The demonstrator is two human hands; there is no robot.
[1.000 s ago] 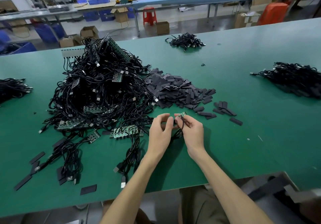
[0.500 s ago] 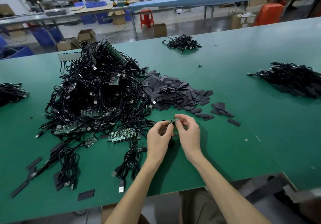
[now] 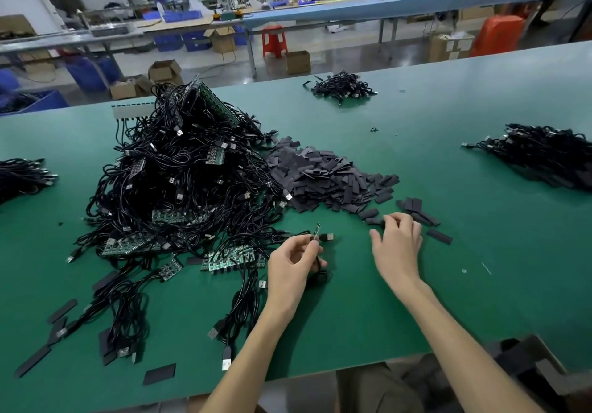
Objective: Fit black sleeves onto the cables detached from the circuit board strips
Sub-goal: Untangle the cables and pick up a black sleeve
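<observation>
The left hand point(image 3: 290, 262) pinches a small green board piece point(image 3: 316, 232) upright between thumb and fingertips. A thin black cable point(image 3: 320, 273) loops down under the palm, and its metal USB plug point(image 3: 327, 237) lies just beside the board piece. The right hand point(image 3: 397, 242) is palm down on the green table point(image 3: 448, 284), thumb spread and fingers curled at a few loose sleeves point(image 3: 371, 217); I cannot tell whether one is gripped.

Just beyond that hand is the sleeve heap point(image 3: 323, 178): flat, matte, dark grey-black rectangles, short and all alike, with a few strays point(image 3: 416, 207) to the right. Touching its left side is the tall cable heap point(image 3: 185, 172), a glossy black tangle with silver plugs and green circuit board strips point(image 3: 234, 258) in it, each strip a row of small boards. More flat sleeves point(image 3: 159, 374) lie near the table's near edge.

Smaller cable piles lie well apart: one at the right point(image 3: 544, 156), one far across point(image 3: 341, 87), one at the left edge point(image 3: 22, 175).

As for containers, a blue bin point(image 3: 48, 100) past the table's far left edge holds something dark, too blurred to name. Open cardboard boxes point(image 3: 165, 71) stand on the floor, their insides hidden, and blue crates point(image 3: 168, 42) sit under the back bench, contents unclear
</observation>
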